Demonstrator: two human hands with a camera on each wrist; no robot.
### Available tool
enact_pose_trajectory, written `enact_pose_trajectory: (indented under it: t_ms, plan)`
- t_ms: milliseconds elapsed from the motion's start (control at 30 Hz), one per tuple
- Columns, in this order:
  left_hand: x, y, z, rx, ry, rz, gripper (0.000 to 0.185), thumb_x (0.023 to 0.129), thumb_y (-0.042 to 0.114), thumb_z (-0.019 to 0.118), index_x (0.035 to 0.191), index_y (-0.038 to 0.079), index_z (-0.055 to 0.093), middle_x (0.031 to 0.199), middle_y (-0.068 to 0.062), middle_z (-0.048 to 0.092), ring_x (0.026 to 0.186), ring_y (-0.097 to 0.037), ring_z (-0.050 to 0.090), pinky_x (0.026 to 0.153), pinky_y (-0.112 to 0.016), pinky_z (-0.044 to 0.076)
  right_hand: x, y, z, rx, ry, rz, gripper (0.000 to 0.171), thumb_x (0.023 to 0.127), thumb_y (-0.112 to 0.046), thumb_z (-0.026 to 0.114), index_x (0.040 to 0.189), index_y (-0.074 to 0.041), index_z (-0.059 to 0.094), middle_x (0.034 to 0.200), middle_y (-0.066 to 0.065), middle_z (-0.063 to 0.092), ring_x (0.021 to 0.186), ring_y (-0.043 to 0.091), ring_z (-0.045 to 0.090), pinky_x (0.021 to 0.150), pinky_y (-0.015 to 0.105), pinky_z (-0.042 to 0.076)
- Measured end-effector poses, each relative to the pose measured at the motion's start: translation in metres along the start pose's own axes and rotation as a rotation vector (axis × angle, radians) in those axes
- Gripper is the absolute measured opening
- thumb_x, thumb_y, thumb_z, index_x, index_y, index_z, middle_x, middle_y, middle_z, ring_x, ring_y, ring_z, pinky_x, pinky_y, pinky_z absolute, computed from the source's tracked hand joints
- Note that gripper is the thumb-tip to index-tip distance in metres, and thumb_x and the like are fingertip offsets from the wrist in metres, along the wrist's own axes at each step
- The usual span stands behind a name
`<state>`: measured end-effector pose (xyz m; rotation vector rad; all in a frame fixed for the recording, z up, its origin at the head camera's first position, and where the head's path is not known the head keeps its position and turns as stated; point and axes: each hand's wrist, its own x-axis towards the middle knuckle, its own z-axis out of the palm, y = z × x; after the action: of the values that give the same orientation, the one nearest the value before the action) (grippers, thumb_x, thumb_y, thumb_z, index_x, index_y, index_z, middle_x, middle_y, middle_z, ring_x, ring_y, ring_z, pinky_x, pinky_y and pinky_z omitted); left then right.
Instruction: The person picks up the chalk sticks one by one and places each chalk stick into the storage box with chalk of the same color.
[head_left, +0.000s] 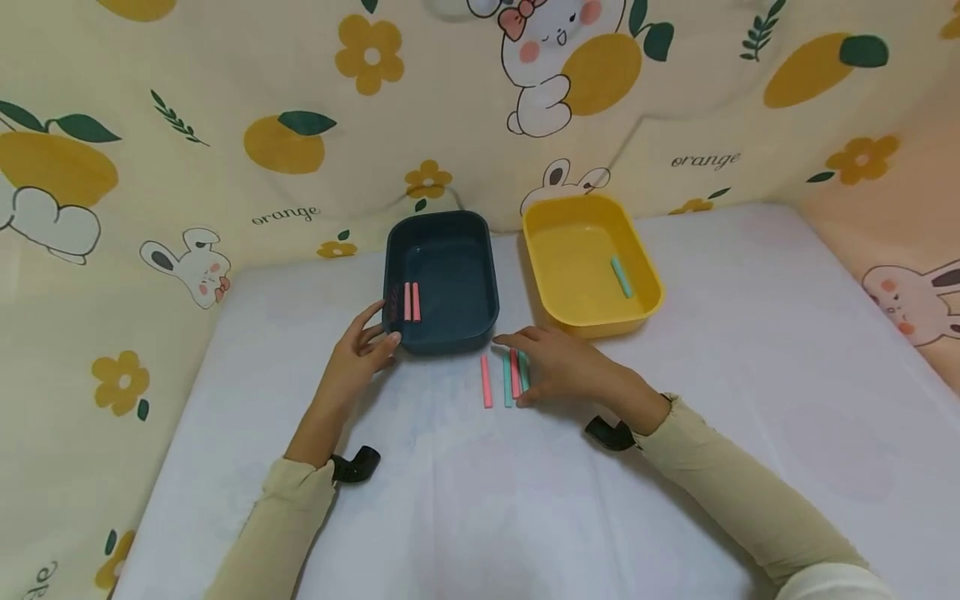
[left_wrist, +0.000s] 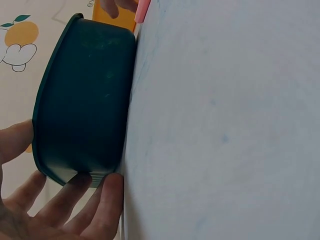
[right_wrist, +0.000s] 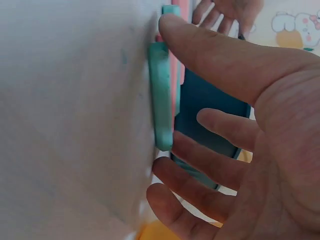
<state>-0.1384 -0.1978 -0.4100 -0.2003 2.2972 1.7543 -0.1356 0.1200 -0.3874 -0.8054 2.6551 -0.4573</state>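
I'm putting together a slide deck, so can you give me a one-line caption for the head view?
Left hand touches dark bin; right hand rests over table sticks.

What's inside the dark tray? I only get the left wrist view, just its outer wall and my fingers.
Observer: Two pink sticks lie side by side on the floor of the dark teal rectangular plastic tray, close to its left wall.
Operator: Where's the right hand?
Observer: The right hand is low over the white table in front of both trays, its fingers over a row of pink and teal sticks.
Operator: Anything in the yellow one?
Observer: One teal stick lies alone in the yellow rectangular plastic tray, towards its right wall.
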Motion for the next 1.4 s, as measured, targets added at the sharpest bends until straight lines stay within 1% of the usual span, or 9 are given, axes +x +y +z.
enact_pose_trajectory:
  t_ms: [100, 333, 533, 700, 833, 967, 1133, 1300, 1400]
  plan:
    - [-0.004, -0.006, -0.001, -0.004, 0.012, -0.019, 0.069, 0.098, 0.028, 0.064, 0.156, 0.037, 0.028, 0.156, -0.012, 0.042, 0.137, -0.031, 0.051, 0.107, -0.048, 0.048, 0.002, -0.002, 0.007, -0.017, -0.013, -0.003, 0.087, 0.074, -0.042, 0.087, 0.148, -0.025, 0.046, 0.144, 0.005, 0.055, 0.132, 0.027, 0.049, 0.107, 0.045, 0.048]
    - [-0.007, -0.012, -0.001, 0.01, -0.001, -0.005, 0.068, 0.097, 0.035, 0.065, 0.155, 0.039, 0.03, 0.157, -0.013, 0.041, 0.137, -0.032, 0.05, 0.107, -0.049, 0.048, -0.001, -0.005, 0.013, -0.034, 0.008, 0.012, 0.084, 0.073, -0.04, 0.088, 0.146, -0.022, 0.049, 0.138, 0.004, 0.06, 0.126, 0.025, 0.054, 0.105, 0.043, 0.049]
    - [-0.007, -0.012, 0.002, 0.021, -0.006, 0.018, 0.067, 0.098, 0.033, 0.064, 0.155, 0.037, 0.029, 0.155, -0.013, 0.043, 0.137, -0.032, 0.05, 0.105, -0.049, 0.05, -0.005, -0.004, 0.014, -0.033, 0.01, 0.007, 0.087, 0.075, -0.039, 0.087, 0.149, -0.021, 0.045, 0.14, 0.005, 0.059, 0.127, 0.026, 0.054, 0.106, 0.044, 0.049]
    - [-0.008, -0.01, 0.001, 0.025, 0.001, 0.035, 0.066, 0.099, 0.03, 0.063, 0.155, 0.036, 0.03, 0.155, -0.015, 0.044, 0.137, -0.033, 0.05, 0.105, -0.049, 0.05, -0.005, -0.005, 0.011, -0.001, 0.018, -0.004, 0.088, 0.075, -0.036, 0.088, 0.15, -0.021, 0.044, 0.143, 0.002, 0.056, 0.13, 0.023, 0.051, 0.108, 0.043, 0.048]
    - [-0.007, -0.008, -0.002, 0.043, 0.005, 0.027, 0.066, 0.099, 0.029, 0.063, 0.155, 0.036, 0.03, 0.155, -0.014, 0.044, 0.137, -0.032, 0.051, 0.105, -0.05, 0.05, -0.004, -0.006, 0.006, 0.008, 0.013, -0.017, 0.09, 0.075, -0.037, 0.087, 0.151, -0.022, 0.042, 0.143, 0.0, 0.056, 0.13, 0.023, 0.05, 0.108, 0.044, 0.047]
    - [-0.002, -0.004, -0.003, 0.056, 0.01, 0.05, 0.065, 0.099, 0.031, 0.062, 0.155, 0.038, 0.029, 0.155, -0.012, 0.044, 0.137, -0.031, 0.051, 0.106, -0.049, 0.05, -0.002, -0.005, -0.004, 0.007, 0.042, -0.008, 0.092, 0.074, -0.039, 0.088, 0.151, -0.022, 0.042, 0.139, -0.002, 0.058, 0.127, 0.021, 0.052, 0.108, 0.043, 0.048]
    - [0.003, 0.0, -0.002, 0.052, 0.004, 0.066, 0.065, 0.099, 0.031, 0.062, 0.155, 0.039, 0.029, 0.155, -0.013, 0.043, 0.137, -0.032, 0.051, 0.106, -0.049, 0.049, -0.003, -0.002, -0.018, 0.097, 0.063, -0.007, 0.092, 0.073, -0.037, 0.089, 0.151, -0.023, 0.042, 0.141, -0.002, 0.056, 0.128, 0.023, 0.051, 0.108, 0.047, 0.048]
    - [-0.002, -0.001, 0.001, 0.045, -0.005, 0.051, 0.065, 0.099, 0.033, 0.061, 0.155, 0.04, 0.029, 0.157, -0.012, 0.04, 0.137, -0.031, 0.05, 0.106, -0.048, 0.049, -0.006, -0.002, -0.027, 0.169, 0.079, -0.061, 0.093, 0.076, -0.034, 0.087, 0.153, -0.024, 0.038, 0.145, 0.0, 0.054, 0.13, 0.026, 0.052, 0.107, 0.05, 0.047]
    - [-0.005, -0.003, 0.002, 0.051, -0.004, 0.046, 0.064, 0.099, 0.034, 0.061, 0.154, 0.041, 0.03, 0.158, -0.012, 0.039, 0.138, -0.031, 0.049, 0.107, -0.048, 0.049, -0.004, -0.005, -0.031, 0.182, 0.112, -0.087, 0.092, 0.077, -0.035, 0.087, 0.153, -0.023, 0.038, 0.145, -0.001, 0.055, 0.127, 0.023, 0.054, 0.106, 0.048, 0.048]
